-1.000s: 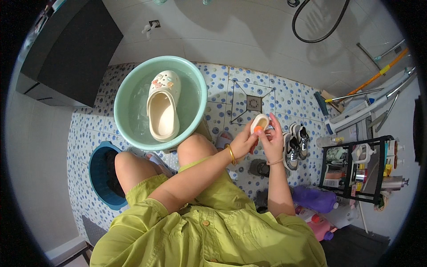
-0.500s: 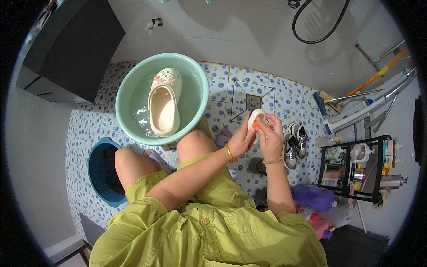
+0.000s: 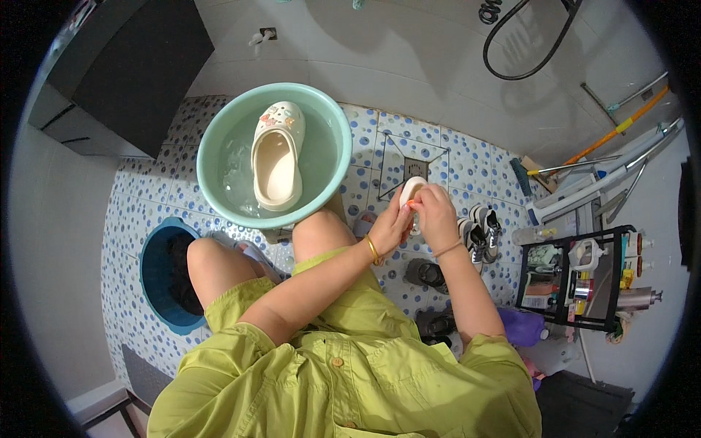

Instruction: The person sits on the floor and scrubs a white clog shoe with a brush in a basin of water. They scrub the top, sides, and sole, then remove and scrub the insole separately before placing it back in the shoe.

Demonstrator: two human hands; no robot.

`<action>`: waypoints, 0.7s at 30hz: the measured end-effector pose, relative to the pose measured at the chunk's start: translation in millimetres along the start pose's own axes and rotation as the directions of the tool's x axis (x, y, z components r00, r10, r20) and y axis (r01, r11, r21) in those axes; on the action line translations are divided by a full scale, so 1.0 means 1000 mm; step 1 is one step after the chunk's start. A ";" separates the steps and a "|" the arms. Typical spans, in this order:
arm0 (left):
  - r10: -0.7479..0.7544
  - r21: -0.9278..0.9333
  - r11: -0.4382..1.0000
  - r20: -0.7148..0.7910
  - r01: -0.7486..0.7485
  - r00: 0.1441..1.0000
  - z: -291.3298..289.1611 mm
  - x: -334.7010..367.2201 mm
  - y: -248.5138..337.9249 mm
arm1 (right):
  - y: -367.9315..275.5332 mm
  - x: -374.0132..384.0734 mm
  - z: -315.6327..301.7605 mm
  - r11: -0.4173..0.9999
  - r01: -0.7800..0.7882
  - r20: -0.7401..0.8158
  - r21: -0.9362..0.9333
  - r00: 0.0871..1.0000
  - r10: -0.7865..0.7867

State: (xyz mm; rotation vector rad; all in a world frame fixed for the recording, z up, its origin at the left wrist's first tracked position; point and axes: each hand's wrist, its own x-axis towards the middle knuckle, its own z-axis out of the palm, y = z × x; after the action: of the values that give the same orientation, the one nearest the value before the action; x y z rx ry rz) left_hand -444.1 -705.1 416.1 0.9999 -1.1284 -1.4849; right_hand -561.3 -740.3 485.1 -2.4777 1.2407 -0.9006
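Note:
My left hand (image 3: 388,232), with a gold bangle at its wrist, is closed around a small white shoe-like piece (image 3: 413,187) with a rounded rim. Against it, my right hand (image 3: 436,216) is closed with its fingertips at a small orange piece (image 3: 412,205), whose kind I cannot make out. The fingers hide much of both. To the left, a cream-white clog (image 3: 277,166) with colourful charms on its toe sits in water in a pale green basin (image 3: 202,164).
A blue tub (image 3: 150,292) with dark contents stands at my left leg. Near my right arm are sneakers (image 3: 483,230), dark shoes (image 3: 426,273) and a purple bottle (image 3: 521,326). A black rack (image 3: 568,318) of bottles lines the right side. A floor drain (image 3: 416,170) lies beyond my hands.
My right hand has turned and moved slightly in over the white piece, covering more of it and the orange piece. The view has shifted a little; the clog in the basin sits slightly differently.

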 end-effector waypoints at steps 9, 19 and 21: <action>-0.204 -0.538 0.819 0.050 0.198 0.978 -0.007 0.001 0.001 | 0.009 -0.024 0.015 0.326 -0.262 -0.043 0.908 0.717 0.696; -0.199 -0.601 0.759 0.153 0.251 0.968 -0.008 0.003 0.000 | 0.042 -0.059 0.019 0.070 -0.221 0.092 0.973 0.644 0.760; -0.184 -0.600 0.761 0.164 0.247 0.969 -0.007 0.003 0.003 | 0.044 -0.060 0.018 0.096 -0.226 0.087 0.969 0.680 0.728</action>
State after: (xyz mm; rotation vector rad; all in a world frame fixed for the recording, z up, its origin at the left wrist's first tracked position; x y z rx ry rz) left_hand -437.5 -709.7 417.1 0.6052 -0.5132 -1.9345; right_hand -605.5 -721.7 425.8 -0.7539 1.0033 -1.4177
